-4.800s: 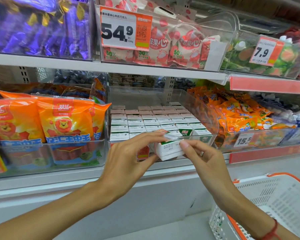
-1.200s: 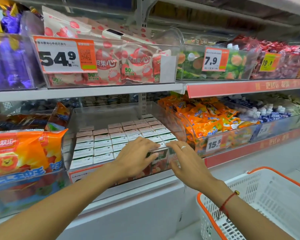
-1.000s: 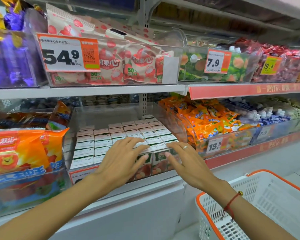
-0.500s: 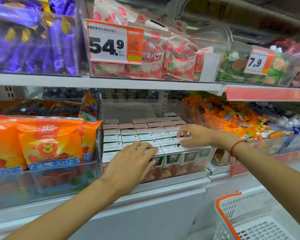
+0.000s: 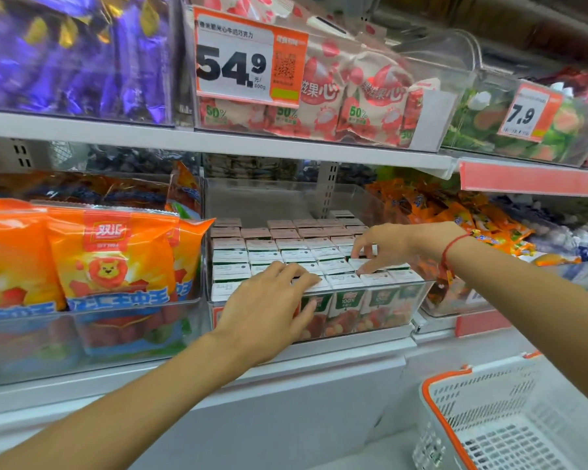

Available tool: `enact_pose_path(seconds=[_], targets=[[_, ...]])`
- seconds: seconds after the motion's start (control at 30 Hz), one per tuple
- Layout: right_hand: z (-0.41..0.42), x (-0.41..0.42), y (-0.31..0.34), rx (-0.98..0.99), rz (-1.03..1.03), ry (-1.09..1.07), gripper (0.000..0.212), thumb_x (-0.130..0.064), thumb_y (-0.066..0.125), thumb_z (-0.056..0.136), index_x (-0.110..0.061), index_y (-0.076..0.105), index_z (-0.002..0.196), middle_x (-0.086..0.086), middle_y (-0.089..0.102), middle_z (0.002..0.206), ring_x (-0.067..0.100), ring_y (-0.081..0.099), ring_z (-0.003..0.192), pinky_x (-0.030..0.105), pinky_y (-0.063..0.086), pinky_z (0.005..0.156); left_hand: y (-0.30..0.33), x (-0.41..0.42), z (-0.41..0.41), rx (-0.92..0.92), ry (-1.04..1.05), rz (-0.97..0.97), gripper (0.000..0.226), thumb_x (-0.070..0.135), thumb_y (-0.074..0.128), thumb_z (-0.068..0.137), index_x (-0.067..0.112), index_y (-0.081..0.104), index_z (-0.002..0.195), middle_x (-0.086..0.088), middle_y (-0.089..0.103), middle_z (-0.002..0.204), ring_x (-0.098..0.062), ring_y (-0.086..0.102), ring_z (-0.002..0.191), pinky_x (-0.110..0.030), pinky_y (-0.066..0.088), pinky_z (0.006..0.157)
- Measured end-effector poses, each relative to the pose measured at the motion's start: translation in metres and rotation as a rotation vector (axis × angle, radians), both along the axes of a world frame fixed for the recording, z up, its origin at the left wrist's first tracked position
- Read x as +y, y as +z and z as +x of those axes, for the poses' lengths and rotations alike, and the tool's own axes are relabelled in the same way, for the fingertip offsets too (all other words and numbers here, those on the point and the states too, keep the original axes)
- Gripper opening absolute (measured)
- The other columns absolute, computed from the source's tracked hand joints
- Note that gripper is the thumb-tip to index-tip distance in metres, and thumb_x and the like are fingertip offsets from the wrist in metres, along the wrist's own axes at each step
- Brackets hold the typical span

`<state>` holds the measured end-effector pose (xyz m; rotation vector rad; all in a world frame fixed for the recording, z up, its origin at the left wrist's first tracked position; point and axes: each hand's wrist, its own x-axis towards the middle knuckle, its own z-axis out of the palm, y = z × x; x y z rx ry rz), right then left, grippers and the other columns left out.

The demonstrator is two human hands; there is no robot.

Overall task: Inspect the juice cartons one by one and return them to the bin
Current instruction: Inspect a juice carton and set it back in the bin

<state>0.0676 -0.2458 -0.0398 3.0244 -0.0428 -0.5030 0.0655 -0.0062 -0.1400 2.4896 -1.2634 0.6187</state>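
Left hand [image 5: 269,307] rests flat, fingers straight, on the front-row juice cartons [image 5: 286,256] packed in the clear bin [image 5: 418,300]. Right hand [image 5: 384,247] reaches further back, fingertips pinching one carton top near the bin's right side. Picking step, judged; next needs a clean upward pull without dragging neighbours.

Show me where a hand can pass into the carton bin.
Free: over the cartons, below the upper shelf, and the bare strip before the bin's back wall. Crowded: cartons sit edge to edge; the left hand covers the front, the right hand the right rows.
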Motion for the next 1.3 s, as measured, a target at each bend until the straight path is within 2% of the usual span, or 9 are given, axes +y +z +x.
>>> enact_pose_path(seconds=[0.2,0.37,0.43,0.53,0.6,0.77,0.93,1.07,1.3], targets=[[-0.024,-0.013,-0.002,-0.16,0.069,0.088,0.039,-0.039,0.053,0.096,-0.022,0.048,0.13,0.003,0.044,0.129,0.018,0.05,0.107,0.031,0.04,0.091,-0.001,0.001,0.0,-0.008,0.006,0.011,0.041,0.046,0.032,0.101,0.032,0.042,0.138,0.012,0.049,0.134,-0.011,0.043,0.12,-0.027,0.045,0.085],[-0.053,-0.021,-0.005,-0.538,0.2,0.109,0.035,-0.034,0.051,0.098,-0.018,0.048,0.129,-0.002,0.053,0.121,0.003,0.047,0.087,0.02,0.036,0.073,-0.001,0.002,0.002,-0.016,0.013,0.027,0.04,0.047,0.032,0.101,0.033,0.043,0.136,0.013,0.05,0.132,-0.012,0.044,0.119,-0.026,0.045,0.082],[-0.068,-0.017,-0.009,-0.714,0.34,0.051,0.035,-0.032,0.049,0.099,-0.016,0.047,0.129,-0.005,0.054,0.118,0.0,0.051,0.088,0.018,0.04,0.073,-0.001,0.003,0.002,-0.009,0.017,0.025,0.04,0.048,0.033,0.1,0.033,0.045,0.135,0.013,0.051,0.131,-0.011,0.045,0.119,-0.026,0.045,0.08],[-0.087,0.001,-0.016,-0.924,0.699,-0.059,0.027,-0.027,0.048,0.1,-0.015,0.049,0.124,-0.002,0.057,0.115,0.018,0.057,0.106,0.039,0.051,0.086,0.0,0.003,0.003,0.011,0.018,0.023,0.04,0.049,0.033,0.1,0.034,0.045,0.136,0.014,0.051,0.132,-0.01,0.045,0.119,-0.026,0.045,0.08],[-0.097,0.021,-0.018,-1.01,0.855,-0.105,0.022,-0.024,0.046,0.101,-0.015,0.052,0.12,0.002,0.057,0.112,0.014,0.058,0.104,0.031,0.052,0.081,0.003,0.004,0.003,0.039,0.016,0.028,0.041,0.05,0.033,0.1,0.034,0.043,0.137,0.015,0.049,0.135,-0.009,0.043,0.121,-0.025,0.044,0.082],[-0.124,0.065,-0.04,-0.904,1.123,-0.158,0.012,-0.026,0.05,0.096,-0.026,0.062,0.096,-0.011,0.062,0.088,-0.013,0.058,0.073,0.007,0.045,0.06,0.021,0.011,-0.017,0.154,-0.027,-0.058,0.042,0.044,0.037,0.102,0.032,0.041,0.142,0.016,0.044,0.144,-0.004,0.036,0.131,-0.021,0.03,0.103],[-0.132,0.089,-0.057,-0.722,1.357,-0.252,0.014,-0.034,0.061,0.086,-0.026,0.073,0.088,-0.005,0.074,0.086,0.004,0.067,0.08,0.021,0.054,0.068,0.032,0.018,-0.056,0.572,-0.119,-0.316,0.032,0.048,0.044,0.098,0.038,0.055,0.127,0.022,0.059,0.122,0.004,0.053,0.111,-0.025,0.045,0.095],[-0.131,0.106,-0.064,-0.706,1.423,-0.265,0.024,-0.046,0.066,0.072,-0.029,0.075,0.087,-0.013,0.075,0.09,0.002,0.069,0.084,0.017,0.055,0.073,0.026,0.024,-0.065,0.966,-0.179,-0.455,0.032,0.034,0.064,0.091,0.025,0.062,0.122,0.013,0.07,0.11,0.001,0.066,0.097,-0.017,0.053,0.076],[-0.131,0.113,-0.065,-0.514,1.6,-0.421,0.031,-0.043,0.057,0.091,-0.022,0.064,0.112,-0.001,0.076,0.097,0.012,0.073,0.088,0.017,0.054,0.065,0.016,0.03,-0.073,1.184,-0.071,-0.761,0.04,0.048,0.068,0.074,0.027,0.066,0.108,0.008,0.075,0.093,-0.004,0.072,0.083,-0.014,0.052,0.063]])
